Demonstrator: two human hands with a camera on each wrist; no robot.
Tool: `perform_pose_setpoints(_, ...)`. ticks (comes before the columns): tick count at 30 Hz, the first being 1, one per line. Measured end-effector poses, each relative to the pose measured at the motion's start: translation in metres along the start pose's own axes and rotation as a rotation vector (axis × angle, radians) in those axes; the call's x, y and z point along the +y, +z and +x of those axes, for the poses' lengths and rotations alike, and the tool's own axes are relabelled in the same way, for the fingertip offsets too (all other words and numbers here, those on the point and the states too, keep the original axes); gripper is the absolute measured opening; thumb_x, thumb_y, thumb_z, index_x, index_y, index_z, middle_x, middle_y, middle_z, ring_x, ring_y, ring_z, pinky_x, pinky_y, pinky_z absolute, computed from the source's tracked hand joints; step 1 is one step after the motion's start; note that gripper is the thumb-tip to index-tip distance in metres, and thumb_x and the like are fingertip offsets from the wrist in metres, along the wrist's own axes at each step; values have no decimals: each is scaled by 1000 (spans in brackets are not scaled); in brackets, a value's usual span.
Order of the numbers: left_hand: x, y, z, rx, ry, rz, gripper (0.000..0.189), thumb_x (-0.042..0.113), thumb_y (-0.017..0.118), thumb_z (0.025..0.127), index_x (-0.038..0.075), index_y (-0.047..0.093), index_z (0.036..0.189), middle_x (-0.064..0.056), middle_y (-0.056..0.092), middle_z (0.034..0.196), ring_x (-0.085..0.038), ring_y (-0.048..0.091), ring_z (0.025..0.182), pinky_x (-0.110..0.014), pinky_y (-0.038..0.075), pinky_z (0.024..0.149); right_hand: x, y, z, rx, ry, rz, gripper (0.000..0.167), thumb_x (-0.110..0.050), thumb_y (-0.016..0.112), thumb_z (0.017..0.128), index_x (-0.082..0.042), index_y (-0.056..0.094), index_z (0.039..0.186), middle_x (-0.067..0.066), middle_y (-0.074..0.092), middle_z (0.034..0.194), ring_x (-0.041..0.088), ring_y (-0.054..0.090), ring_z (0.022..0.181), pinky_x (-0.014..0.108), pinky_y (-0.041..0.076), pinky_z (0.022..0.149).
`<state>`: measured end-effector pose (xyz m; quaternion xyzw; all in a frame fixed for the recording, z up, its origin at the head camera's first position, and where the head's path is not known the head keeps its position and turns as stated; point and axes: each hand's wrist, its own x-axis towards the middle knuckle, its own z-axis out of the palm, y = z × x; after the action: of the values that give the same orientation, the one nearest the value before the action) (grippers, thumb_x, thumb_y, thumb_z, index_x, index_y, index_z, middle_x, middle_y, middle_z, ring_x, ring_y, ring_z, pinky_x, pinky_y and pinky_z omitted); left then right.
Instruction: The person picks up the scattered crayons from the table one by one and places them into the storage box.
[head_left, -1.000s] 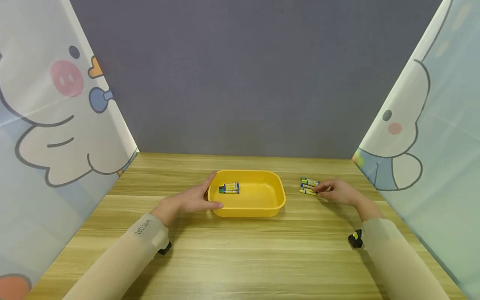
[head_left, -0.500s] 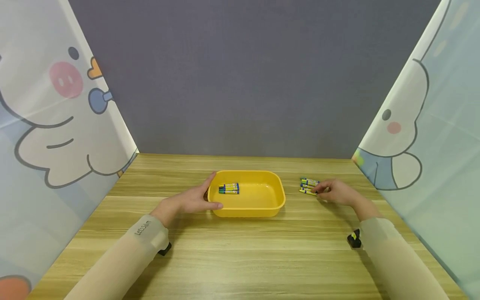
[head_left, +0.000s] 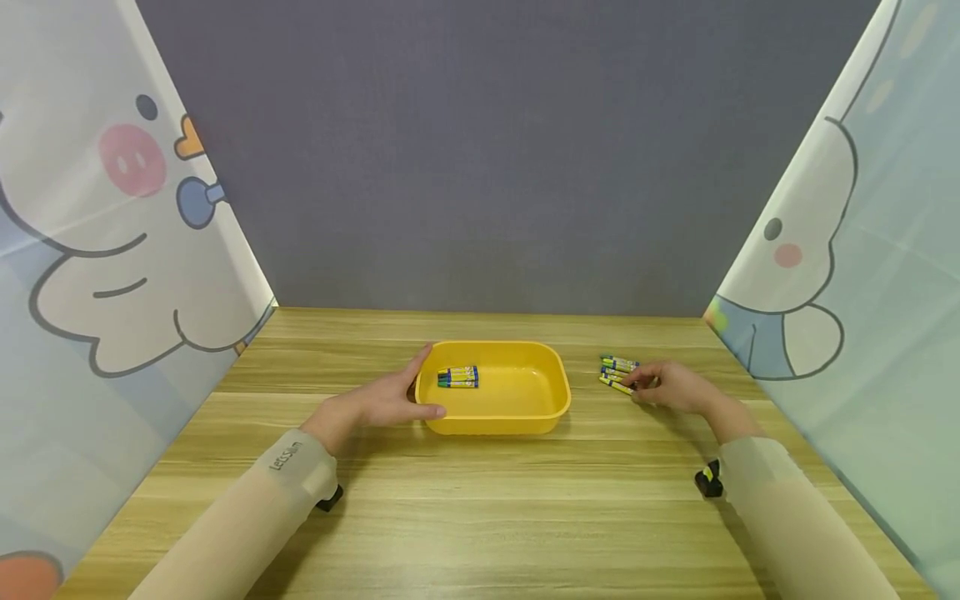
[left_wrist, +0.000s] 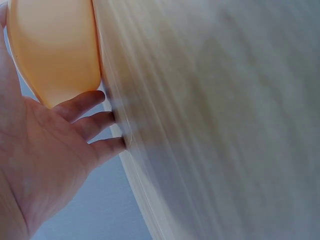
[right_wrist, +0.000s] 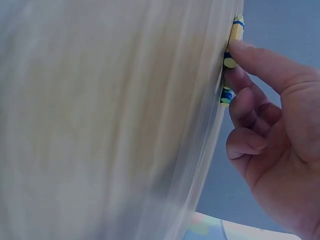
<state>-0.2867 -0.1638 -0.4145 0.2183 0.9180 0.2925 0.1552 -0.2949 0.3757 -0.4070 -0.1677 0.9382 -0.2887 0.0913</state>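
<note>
The left hand (head_left: 386, 398) spans the left end of a yellow plastic tray (head_left: 495, 424), its thumb on the near rim and its index finger at the far left corner. In the left wrist view, the other fingers (left_wrist: 95, 125) lie fairly straight beside the tray's wall (left_wrist: 60, 55), with tips down at the table. On the right, the right hand (head_left: 672, 386) pinches the near end of a yellow-wrapped crayon (head_left: 617, 386) between thumb and index finger. In the right wrist view, the thumb lies against that crayon (right_wrist: 236, 32), while the remaining fingers are curled in.
Several more crayons (head_left: 619, 363) lie side by side just beyond the pinched one. Inside the tray, at its left, rests a small group of crayons (head_left: 459, 377). The wooden table (head_left: 480, 517) ends at a grey back panel (head_left: 495, 167), with patterned cloth on both sides.
The nearest crayon on the right has turned slightly, its right end coming nearer the person. The right hand has shifted a little toward the person. The left hand and tray stay put.
</note>
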Motion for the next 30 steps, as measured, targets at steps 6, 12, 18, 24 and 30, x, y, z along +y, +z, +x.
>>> perform_pose_setpoints(6, 1, 0, 0, -1, -7, -12, 130, 77, 74, 92, 30, -12, 177, -28, 29, 178, -47, 45, 157, -66, 35, 128, 0, 2, 2, 15, -32, 0, 26, -13, 77, 102, -4, 79, 126, 4, 73, 97, 6, 54, 70, 25, 47, 63)
perform_pose_setpoints(12, 0, 0, 1, -1, 6, -10, 129, 76, 74, 92, 30, -12, 177, -28, 29, 178, -47, 44, 157, -66, 34, 129, -12, 4, 6, 100, -63, -17, 22, -12, 73, 103, -8, 81, 124, 5, 74, 103, 7, 53, 77, 26, 45, 67)
perform_pose_setpoints(18, 0, 0, -1, 3, 11, -7, 128, 74, 74, 93, 28, -11, 178, -30, 30, 177, -47, 45, 156, -65, 34, 129, -39, 2, 14, 137, -77, 21, 24, -17, 72, 106, -11, 79, 128, 8, 71, 110, 11, 50, 71, 27, 46, 62)
perform_pose_setpoints(24, 2, -1, -2, 6, 10, -11, 129, 73, 74, 93, 27, -11, 178, -30, 31, 176, -47, 48, 154, -65, 36, 128, -72, 2, 31, 138, -94, 82, 24, -26, 72, 108, -19, 79, 130, 9, 69, 112, 11, 47, 65, 28, 44, 57)
perform_pose_setpoints(30, 1, 0, -2, 7, 12, -16, 129, 73, 75, 93, 28, -11, 178, -31, 35, 174, -44, 51, 151, -63, 36, 128, -106, 16, 53, 125, -134, 144, 23, -25, 72, 108, -21, 81, 129, 8, 68, 111, 14, 46, 64, 29, 43, 54)
